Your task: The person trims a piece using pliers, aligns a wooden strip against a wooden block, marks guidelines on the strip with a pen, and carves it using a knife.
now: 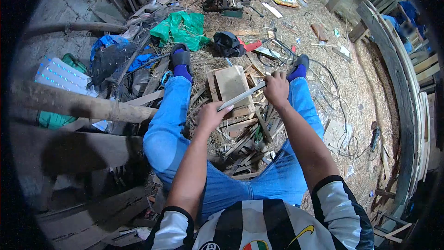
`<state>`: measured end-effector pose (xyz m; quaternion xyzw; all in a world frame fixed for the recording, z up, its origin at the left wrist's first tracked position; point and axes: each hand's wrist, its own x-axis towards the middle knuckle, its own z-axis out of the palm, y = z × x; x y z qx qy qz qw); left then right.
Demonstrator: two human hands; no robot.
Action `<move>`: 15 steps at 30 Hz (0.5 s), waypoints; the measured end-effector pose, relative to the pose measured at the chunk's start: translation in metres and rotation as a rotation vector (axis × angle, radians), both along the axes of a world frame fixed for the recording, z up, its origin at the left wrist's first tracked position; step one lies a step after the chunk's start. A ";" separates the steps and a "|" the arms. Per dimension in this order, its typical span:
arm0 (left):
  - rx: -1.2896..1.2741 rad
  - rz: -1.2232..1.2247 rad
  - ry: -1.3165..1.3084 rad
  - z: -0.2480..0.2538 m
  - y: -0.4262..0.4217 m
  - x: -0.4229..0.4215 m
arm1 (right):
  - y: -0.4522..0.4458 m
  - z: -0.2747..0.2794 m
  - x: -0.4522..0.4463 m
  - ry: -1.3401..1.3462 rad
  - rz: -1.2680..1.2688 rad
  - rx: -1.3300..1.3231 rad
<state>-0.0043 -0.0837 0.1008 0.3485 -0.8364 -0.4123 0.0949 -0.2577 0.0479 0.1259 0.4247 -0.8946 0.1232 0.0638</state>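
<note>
Between my knees, a thin pale flat strip (243,95), wood or metal I cannot tell, is held at a slant. My left hand (211,116) is closed around its lower left end. At the upper right end, the fingers of my right hand (277,89) are curled over it. Beneath the strip stands a box-like wooden piece with a flat light board (230,81) on top. Cut wood scraps (243,126) lie heaped around it, close to both hands.
Ahead are a green plastic bag (180,30), a black cap-like item (229,44) and a machine on a stand (230,4). A dark cable (340,106) winds across the shavings to a power tool (374,136). Long planks (393,92) edge the right; a log (88,104) crosses the left.
</note>
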 end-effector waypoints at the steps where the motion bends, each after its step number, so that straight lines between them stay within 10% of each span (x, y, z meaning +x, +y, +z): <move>1: -0.019 0.016 -0.001 0.003 0.001 0.001 | -0.002 0.007 0.000 0.042 0.003 0.042; 15: 0.097 -0.038 0.164 0.008 -0.018 0.030 | -0.015 0.079 0.042 0.328 0.076 0.213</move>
